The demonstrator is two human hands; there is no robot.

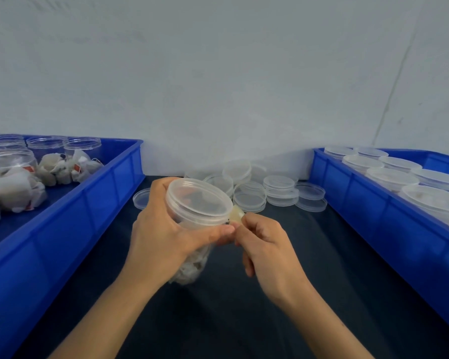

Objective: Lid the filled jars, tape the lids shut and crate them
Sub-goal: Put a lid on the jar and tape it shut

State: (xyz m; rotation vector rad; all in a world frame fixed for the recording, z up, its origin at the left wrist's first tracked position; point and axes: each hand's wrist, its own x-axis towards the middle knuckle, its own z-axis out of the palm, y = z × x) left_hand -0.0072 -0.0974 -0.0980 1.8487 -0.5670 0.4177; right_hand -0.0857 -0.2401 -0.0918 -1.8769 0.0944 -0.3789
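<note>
My left hand (pixel 163 234) grips a clear plastic jar (pixel 192 265) filled with white tea bags, tilted above the dark table. A translucent lid (pixel 198 200) sits on the jar. My right hand (pixel 267 244) pinches a small strip of yellowish tape (pixel 237 213) at the lid's right rim, next to my left thumb tip. A pile of loose clear lids (pixel 259 190) lies on the table behind the jar.
A blue crate (pixel 88 203) on the left holds open jars (pixel 8 161) and loose tea bags (pixel 60 167). A blue crate (pixel 373 216) on the right holds lidded jars (pixel 392 177). A pale wall stands close behind the dark table (pixel 231 320).
</note>
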